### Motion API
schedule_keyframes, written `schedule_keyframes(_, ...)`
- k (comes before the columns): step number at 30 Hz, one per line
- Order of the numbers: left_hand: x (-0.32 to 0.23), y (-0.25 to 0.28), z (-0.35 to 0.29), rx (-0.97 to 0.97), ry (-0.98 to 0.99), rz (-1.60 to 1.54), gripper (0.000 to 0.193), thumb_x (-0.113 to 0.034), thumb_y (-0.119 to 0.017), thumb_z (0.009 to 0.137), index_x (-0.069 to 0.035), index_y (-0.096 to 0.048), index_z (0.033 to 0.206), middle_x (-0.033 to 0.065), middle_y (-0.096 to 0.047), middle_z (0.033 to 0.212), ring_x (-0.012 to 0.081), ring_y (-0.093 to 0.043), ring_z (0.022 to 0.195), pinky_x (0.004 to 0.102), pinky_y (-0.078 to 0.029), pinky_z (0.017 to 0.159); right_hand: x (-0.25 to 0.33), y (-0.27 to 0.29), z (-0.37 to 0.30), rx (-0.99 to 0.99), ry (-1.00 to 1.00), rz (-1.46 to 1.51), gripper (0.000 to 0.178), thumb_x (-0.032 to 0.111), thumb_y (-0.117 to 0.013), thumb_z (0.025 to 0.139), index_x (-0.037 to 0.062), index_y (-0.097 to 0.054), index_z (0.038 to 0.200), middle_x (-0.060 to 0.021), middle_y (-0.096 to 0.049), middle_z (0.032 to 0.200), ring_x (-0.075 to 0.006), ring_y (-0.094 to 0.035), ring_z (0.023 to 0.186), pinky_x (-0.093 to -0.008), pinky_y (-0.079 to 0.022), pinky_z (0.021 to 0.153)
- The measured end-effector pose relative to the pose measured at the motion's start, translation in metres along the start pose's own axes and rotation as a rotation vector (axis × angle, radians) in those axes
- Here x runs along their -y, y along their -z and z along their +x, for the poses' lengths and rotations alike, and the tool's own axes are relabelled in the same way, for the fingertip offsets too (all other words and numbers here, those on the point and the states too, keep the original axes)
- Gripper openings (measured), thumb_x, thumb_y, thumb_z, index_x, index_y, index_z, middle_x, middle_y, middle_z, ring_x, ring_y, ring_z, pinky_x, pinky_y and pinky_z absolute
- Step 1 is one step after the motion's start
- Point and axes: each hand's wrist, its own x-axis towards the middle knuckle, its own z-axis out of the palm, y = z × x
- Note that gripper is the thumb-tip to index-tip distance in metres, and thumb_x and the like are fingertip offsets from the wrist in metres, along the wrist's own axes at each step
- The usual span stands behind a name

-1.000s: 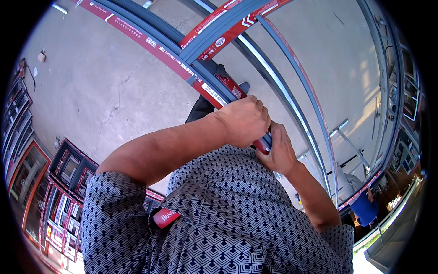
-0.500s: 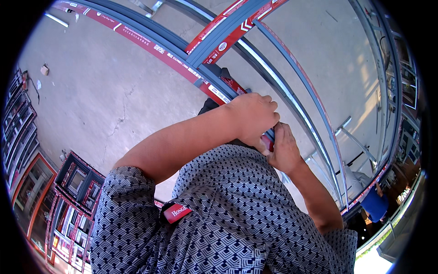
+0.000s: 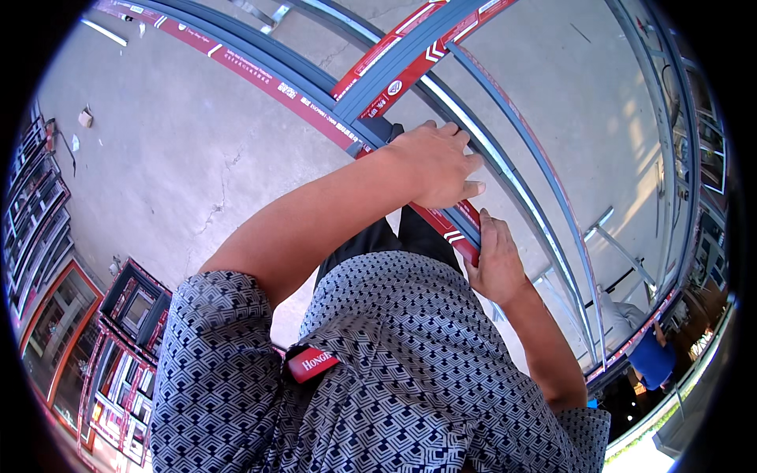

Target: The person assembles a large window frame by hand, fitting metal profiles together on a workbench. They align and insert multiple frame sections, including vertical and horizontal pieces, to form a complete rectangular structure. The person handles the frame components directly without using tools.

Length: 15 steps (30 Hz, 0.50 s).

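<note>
A long grey window-frame profile with red protective film runs from the upper left down to its near end in front of my waist. A second grey, red-filmed bar meets it from above. My left hand lies over the long profile below that joint, its thumb stretched out and its fingers spread over the far side. Around the near end, my right hand is closed, fingers along the outer side and thumb below. The palm sides of both hands are hidden.
Long curved-looking bars and silvery profiles lie to the right. Stacked frames stand at the left, near a brown-framed glass door. A person in blue is at the far right. Small scraps lie on the concrete floor.
My left hand has slid up and away along the profile, leaving my right hand and baring the red-filmed near end. The right hand has stayed at the end, shifting slightly.
</note>
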Motion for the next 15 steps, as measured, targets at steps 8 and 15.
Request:
schedule_keyframes(8,-0.006,0.004,-0.025,0.080,-0.198,0.242,0.083,-0.071,-0.062,0.099,0.005,-0.069,0.132,0.0169,-0.073,0.125,0.0324,-0.067,0.121,0.0460,-0.048,0.114,0.004,0.002,0.004,-0.001,-0.034,0.001,0.096,0.006,-0.086,0.074,-0.0144,-0.035,0.154,-0.0300,-0.057,0.132,-0.0452,-0.058,0.123,-0.0495,-0.049,0.111)
schedule_keyframes(15,-0.006,-0.009,-0.030,-0.077,-0.313,0.301,0.061,-0.048,-0.087,0.084,0.001,-0.074,0.118,0.0112,-0.073,0.114,0.0265,-0.069,0.114,0.0370,-0.055,0.102,0.003,0.003,0.002,-0.001,-0.048,-0.001,0.097,0.004,-0.086,0.074,-0.0140,-0.036,0.155,-0.0291,-0.058,0.132,-0.0443,-0.059,0.121,-0.0491,-0.050,0.110)
